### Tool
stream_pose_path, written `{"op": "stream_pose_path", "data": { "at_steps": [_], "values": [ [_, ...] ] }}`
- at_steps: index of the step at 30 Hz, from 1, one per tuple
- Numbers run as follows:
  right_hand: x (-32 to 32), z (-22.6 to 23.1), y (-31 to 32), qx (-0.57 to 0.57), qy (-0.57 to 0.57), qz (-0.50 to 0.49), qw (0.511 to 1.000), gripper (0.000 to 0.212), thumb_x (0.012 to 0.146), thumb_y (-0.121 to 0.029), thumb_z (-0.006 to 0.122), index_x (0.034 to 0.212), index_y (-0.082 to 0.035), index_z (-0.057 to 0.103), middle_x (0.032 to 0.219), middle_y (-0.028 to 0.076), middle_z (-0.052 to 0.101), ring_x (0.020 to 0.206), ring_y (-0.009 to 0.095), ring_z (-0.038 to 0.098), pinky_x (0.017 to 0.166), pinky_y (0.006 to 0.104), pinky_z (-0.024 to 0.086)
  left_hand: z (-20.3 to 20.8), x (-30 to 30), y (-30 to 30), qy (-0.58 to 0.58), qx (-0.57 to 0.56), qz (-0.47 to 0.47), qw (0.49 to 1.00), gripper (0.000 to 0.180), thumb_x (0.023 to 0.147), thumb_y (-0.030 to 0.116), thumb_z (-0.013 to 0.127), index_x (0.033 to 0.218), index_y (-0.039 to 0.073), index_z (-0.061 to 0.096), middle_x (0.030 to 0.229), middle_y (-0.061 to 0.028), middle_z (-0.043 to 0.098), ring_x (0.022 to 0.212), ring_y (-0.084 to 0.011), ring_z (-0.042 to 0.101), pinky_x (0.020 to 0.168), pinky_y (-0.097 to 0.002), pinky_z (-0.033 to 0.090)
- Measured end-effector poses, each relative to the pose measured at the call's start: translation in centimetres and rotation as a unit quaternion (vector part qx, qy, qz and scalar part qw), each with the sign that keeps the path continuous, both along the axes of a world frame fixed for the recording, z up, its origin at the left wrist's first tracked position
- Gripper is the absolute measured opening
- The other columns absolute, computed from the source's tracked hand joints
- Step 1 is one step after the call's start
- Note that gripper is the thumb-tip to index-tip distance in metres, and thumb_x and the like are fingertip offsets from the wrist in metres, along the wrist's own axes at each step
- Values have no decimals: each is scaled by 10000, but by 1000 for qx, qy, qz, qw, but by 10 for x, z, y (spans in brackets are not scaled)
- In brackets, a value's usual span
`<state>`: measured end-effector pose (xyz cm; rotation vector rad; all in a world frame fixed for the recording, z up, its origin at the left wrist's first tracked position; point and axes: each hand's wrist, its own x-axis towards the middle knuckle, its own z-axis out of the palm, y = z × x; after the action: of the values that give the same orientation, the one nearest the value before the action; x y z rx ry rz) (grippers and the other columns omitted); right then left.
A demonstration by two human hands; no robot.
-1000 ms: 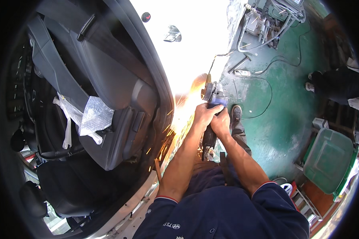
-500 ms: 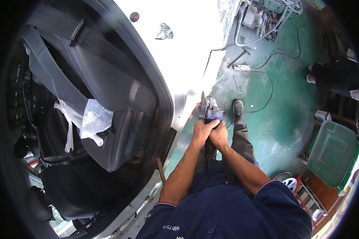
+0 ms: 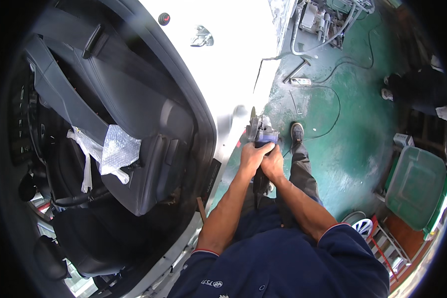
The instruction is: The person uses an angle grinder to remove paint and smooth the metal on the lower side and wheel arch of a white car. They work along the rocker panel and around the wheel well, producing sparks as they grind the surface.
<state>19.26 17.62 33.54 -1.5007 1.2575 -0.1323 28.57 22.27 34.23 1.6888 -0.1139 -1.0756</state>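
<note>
An angle grinder (image 3: 266,137) with a blue and dark body is held between my two hands. My left hand (image 3: 252,157) wraps round it from the left, and my right hand (image 3: 273,162) grips it from the right. The grinder's disc (image 3: 253,113), seen nearly edge-on, stands at the lower edge of a white car body panel (image 3: 238,49); whether it touches the metal I cannot tell. The tool's dark rear end points back toward my body.
On the left, the car's door opening shows a black seat (image 3: 129,89) with bubble wrap (image 3: 119,149). On the green floor lie a hammer (image 3: 296,71), a power strip (image 3: 301,81) and a cable. A green-lidded bin (image 3: 416,186) stands right; another person (image 3: 417,94) is beyond.
The view has shifted slightly. My hands and the grinder have moved a little up along the panel's edge; both hands keep their grip.
</note>
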Motion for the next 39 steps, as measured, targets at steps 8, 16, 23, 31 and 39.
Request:
{"op": "stream_pose_path", "data": {
  "at_steps": [8, 16, 23, 31, 39],
  "values": [
    [21, 0, -27, -60, -42, -8, 997, 557, 875, -356, 735, 1138, 94, 539, 1023, 379, 687, 1005, 536, 689, 866, 545, 543, 0, 23, -29, -55, 30, -20, 998, 514, 779, 423, 870, 1003, -31, 788, 896, -180, 777, 831, -286, 750, 772, -407, 559],
    [27, 5, -32, -73, -34, -10, 997, 492, 894, -292, 728, 1189, 72, 578, 1069, 315, 702, 1015, 465, 709, 875, 494, 545, 16, 33, -37, -24, 47, -47, 998, 451, 817, 272, 896, 1097, -50, 751, 996, -117, 756, 854, -169, 699, 779, -333, 565],
    [29, -11, -35, -80, -56, -9, 995, 595, 868, -360, 748, 1179, 109, 553, 1040, 360, 697, 1020, 518, 696, 885, 527, 544, 13, 36, -39, -43, 30, -45, 998, 440, 815, 293, 897, 1053, -51, 763, 945, -109, 757, 804, -169, 693, 740, -331, 559],
    [36, -5, -41, -86, -92, -18, 992, 583, 867, -350, 751, 1173, 106, 553, 1040, 350, 699, 1016, 515, 698, 884, 522, 547, 21, 41, -45, -55, -1, -36, 998, 427, 820, 281, 895, 1059, -48, 765, 952, -109, 761, 811, -163, 694, 746, -323, 561],
    [41, 16, -36, -82, -48, -38, 995, 486, 884, -275, 724, 1169, 93, 585, 1048, 321, 702, 1001, 467, 707, 869, 490, 551, 16, 44, -45, -35, -37, -34, 998, 424, 803, 258, 887, 1082, -35, 760, 976, -126, 776, 863, -208, 724, 808, -352, 572]
  ]
}}
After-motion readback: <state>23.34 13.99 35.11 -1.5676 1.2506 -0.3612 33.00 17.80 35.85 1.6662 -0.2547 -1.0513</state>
